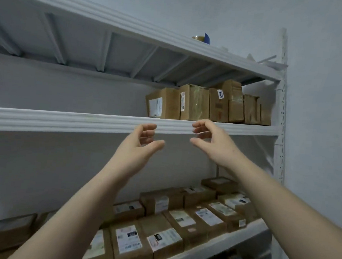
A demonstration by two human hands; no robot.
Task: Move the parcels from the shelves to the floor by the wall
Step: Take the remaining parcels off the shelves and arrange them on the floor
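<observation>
Row of brown cardboard parcels (pixel 208 105) with white labels, standing upright, side by side and touching, at the right end of the white metal shelf (pixel 65 122) in front of me. Lower shelf (pixel 218 248): flat brown parcels (pixel 128 239), labels up, packed tight in rows.

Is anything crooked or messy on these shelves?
Nothing looks spilled or broken. The leftmost box on the middle shelf looks a little tilted, while its neighbours stand straighter. On the top shelf, some loose scraps poke out past the right end.
</observation>
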